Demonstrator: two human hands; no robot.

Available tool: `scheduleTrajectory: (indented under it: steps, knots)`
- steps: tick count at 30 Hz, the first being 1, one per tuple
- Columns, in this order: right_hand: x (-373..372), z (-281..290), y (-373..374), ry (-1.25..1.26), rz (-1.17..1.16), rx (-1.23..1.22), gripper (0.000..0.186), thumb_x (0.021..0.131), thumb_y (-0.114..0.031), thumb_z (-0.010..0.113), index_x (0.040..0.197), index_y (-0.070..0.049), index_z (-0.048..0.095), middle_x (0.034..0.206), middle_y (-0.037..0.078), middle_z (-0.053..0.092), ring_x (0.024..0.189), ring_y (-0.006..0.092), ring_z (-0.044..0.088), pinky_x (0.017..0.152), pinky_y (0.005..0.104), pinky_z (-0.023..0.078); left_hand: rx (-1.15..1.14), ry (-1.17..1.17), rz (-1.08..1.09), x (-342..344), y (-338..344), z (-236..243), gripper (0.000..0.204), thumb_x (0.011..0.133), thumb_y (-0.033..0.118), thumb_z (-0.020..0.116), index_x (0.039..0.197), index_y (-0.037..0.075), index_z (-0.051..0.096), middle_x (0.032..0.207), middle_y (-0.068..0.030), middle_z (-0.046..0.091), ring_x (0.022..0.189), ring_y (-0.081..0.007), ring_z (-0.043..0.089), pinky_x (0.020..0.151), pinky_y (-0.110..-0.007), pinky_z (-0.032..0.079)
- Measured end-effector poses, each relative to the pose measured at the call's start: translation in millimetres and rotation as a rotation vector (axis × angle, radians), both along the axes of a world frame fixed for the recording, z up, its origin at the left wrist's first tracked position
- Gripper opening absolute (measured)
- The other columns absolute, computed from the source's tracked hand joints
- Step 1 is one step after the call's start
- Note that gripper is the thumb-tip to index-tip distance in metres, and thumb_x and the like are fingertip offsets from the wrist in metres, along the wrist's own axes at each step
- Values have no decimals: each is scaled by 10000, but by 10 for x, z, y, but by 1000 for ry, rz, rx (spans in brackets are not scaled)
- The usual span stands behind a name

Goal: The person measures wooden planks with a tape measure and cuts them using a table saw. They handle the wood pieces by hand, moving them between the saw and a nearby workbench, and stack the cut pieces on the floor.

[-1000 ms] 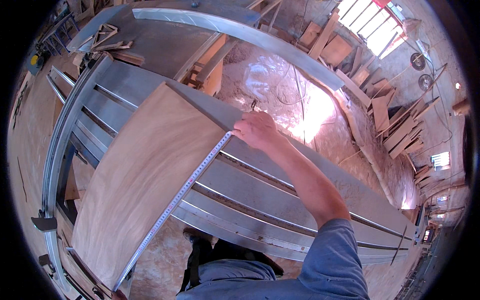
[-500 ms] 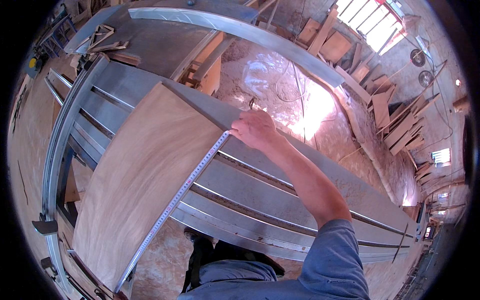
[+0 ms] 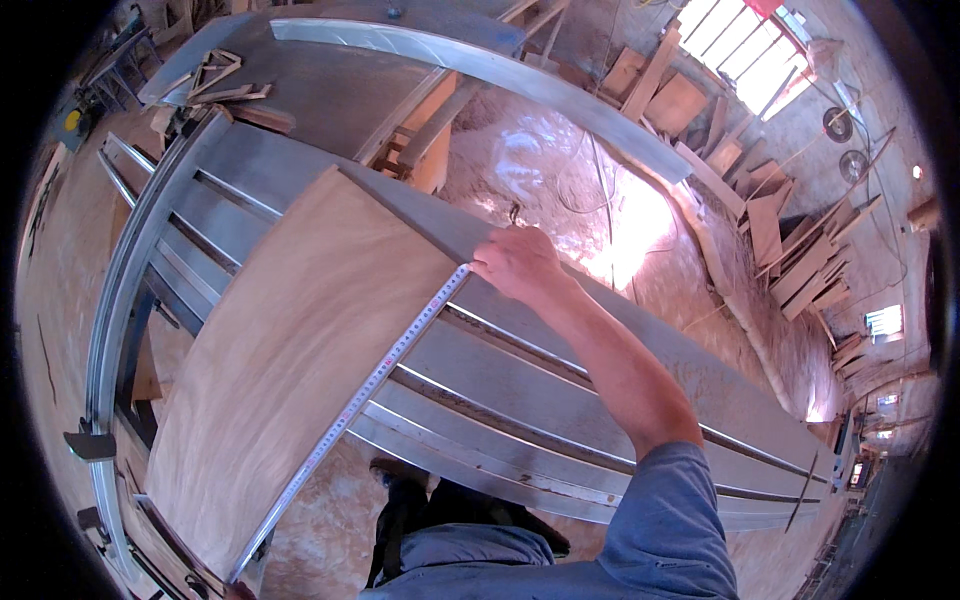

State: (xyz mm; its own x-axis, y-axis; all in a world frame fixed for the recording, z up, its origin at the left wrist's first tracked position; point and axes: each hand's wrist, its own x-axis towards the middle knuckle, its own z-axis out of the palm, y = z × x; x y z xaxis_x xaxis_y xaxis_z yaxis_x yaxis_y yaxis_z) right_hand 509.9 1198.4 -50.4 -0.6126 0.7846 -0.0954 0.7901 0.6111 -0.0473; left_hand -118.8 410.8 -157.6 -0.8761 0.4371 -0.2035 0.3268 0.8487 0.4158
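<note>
Hands (image 3: 515, 262) unmoved, tape measure (image 3: 360, 400) still along plywood (image 3: 290, 350).

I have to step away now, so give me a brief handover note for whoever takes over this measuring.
Right hand: pins the far end of the tape measure at the plywood sheet's far corner.
Left hand: barely in view at the tape's near end; grip unclear.
Done: sheet lies flat on the metal saw table, tape stretched along its right edge.
Left: no mark or cut shows on the sheet yet.
</note>
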Motion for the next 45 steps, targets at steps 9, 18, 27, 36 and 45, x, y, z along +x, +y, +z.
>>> scheduleTrajectory:
  steps: [9, 18, 27, 36, 45]
  knots:
    - [-528, 238, -597, 110, 138, 30, 219, 845, -357, 591, 809, -160, 680, 813, 71, 635, 767, 281, 635, 647, 428, 517, 849, -457, 701, 724, 979, 419, 218, 906, 212, 616, 1077, 81, 587, 772, -4, 594, 612, -105, 560, 466, -229, 407]
    - [-2853, 314, -3033, 216, 620, -601, 256, 845, -367, 640, 784, -125, 696, 718, 118, 646, 707, 322, 642, 618, 438, 504, 826, -375, 797, 843, 1024, 547, 293, 935, 162, 559, 1187, 19, 602, 899, -56, 656, 681, -124, 622, 570, -256, 503]
    - [-4771, 342, -4924, 280, 747, -764, 375, 930, -417, 528, 1051, -69, 599, 797, 185, 674, 750, 382, 661, 644, 481, 522, 1231, -763, 610, 1257, 713, 1032, 509, 949, 344, 557, 1323, 20, 435, 1143, -111, 586, 976, -188, 614, 762, -336, 526]
    - [-5140, 673, -5182, 663, 860, -653, 321, 859, -154, 632, 1143, -21, 568, 1018, 173, 634, 943, 353, 609, 809, 413, 504, 1433, -1406, 562, 732, 763, 1285, 581, 904, 472, 518, 1341, 92, 463, 1165, -122, 613, 996, -255, 612, 734, -369, 505]
    - [-3203, -106, -4153, 613, -751, -1522, 392, 1003, -367, 430, 1039, 6, 546, 951, 185, 661, 775, 261, 656, 672, 366, 541, 42, 378, 223, -289, 571, 874, 378, 788, 142, 632, 1149, 50, 568, 1248, -181, 486, 1124, -376, 470, 956, -471, 404]
